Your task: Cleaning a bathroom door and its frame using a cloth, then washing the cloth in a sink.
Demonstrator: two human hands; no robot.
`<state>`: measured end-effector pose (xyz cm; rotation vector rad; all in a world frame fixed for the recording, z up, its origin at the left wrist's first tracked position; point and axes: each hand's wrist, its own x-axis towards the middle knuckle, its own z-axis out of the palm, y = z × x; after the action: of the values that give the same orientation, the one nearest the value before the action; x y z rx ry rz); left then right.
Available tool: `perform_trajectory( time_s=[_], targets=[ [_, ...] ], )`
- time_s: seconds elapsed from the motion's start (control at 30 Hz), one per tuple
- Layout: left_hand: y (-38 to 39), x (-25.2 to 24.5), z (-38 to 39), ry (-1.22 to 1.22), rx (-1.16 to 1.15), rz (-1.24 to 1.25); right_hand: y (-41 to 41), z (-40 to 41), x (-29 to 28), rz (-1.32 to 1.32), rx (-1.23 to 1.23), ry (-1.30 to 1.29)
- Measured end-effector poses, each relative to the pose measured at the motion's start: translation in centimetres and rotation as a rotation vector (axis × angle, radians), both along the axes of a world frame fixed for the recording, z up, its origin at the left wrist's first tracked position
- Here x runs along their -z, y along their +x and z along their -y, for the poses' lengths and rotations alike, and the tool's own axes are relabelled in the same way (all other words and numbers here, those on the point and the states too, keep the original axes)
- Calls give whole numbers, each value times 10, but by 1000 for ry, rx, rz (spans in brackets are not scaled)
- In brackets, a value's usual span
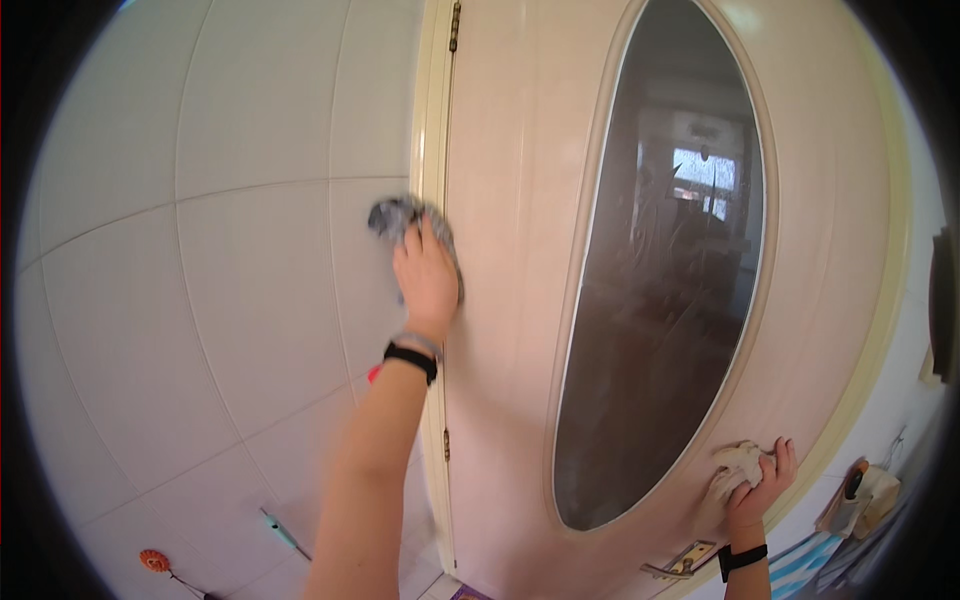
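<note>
My left hand [429,281] presses a bunched grey patterned cloth [394,216] against the cream door frame [429,142], on the hinge side. The cloth is blurred and partly hidden under my fingers. At lower right, my right hand [761,491] holds a crumpled off-white cloth [739,469] on the pale door [502,300], above the lever handle [679,562]. Between my hands is the door's long oval pane of dark glass [660,285], which shows reflections of a window. The door stands closed in its frame.
White wall tiles [255,300] cover the left side. Low on that wall are a teal-handled tool [279,529] and an orange flower-shaped item [154,560]. Metal hinges [454,26] line the door's left edge. Beyond the right jamb hang a beige bag [874,495] and a blue-and-white striped cloth [806,566].
</note>
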<state>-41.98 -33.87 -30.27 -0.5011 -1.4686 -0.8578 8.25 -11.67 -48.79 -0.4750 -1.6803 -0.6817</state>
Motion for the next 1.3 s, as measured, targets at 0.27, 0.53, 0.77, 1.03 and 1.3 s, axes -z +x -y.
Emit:
perform_trajectory(
  time_s=[0.27,0.53,0.77,1.03,1.3],
  targets=[
    [29,237,18,-204,143,614,-3,-7,-5,9,-30,12],
    [52,271,94,-565,561,1044,-6,-2,-6,-6,-52,27],
    [46,250,124,-595,756,646,-6,3,-10,-18,-75,54],
    [34,230,49,367,678,786,-10,-13,-6,-40,-78,109],
    [40,249,-31,420,422,633,-3,-16,2,16,-50,28]
  ],
)
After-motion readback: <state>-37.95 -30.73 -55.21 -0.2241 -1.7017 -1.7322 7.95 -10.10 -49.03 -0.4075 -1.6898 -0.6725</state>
